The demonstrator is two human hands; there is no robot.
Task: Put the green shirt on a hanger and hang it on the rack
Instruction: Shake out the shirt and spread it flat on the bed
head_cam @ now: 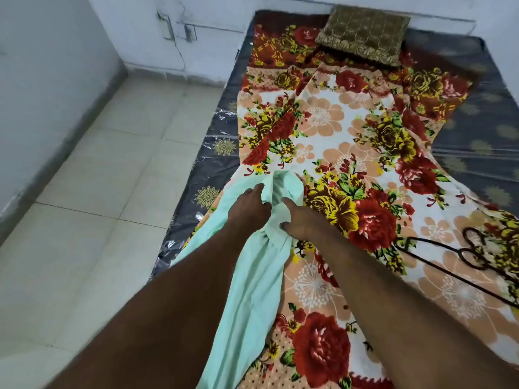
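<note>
- Two bare forearms are reaching in from the bottom of the frame, one at lower left and one at lower right, and closing toward each other at the centre.
- The shirt [252, 276], pale green, is lying as a long bunched strip from the bottom centre up to the middle of the frame. It is running between the forearms along the left edge of the sheet [351, 153].
- The left hand [248, 210] is gripping the shirt's upper end, its fingers curling into the cloth.
- The right hand [306, 223], just to the right of it, is pinching a fold of the same cloth between forefinger and thumb. Its other fingers are hiding beneath the hand.
- The hanger [471, 249], dark wire, is lying flat on the sheet at the right edge, well apart from both hands and the shirt.
- The flowered sheet is spreading, rumpled, over a grey mattress [477, 130] in plastic wrap.
- A pale tiled floor [112, 169] is filling the left of the frame.
- A brown pillow [365, 35] is sitting at the mattress's far end, top centre.
- A whitish wall [42, 66] is closing off the top and upper left.
</note>
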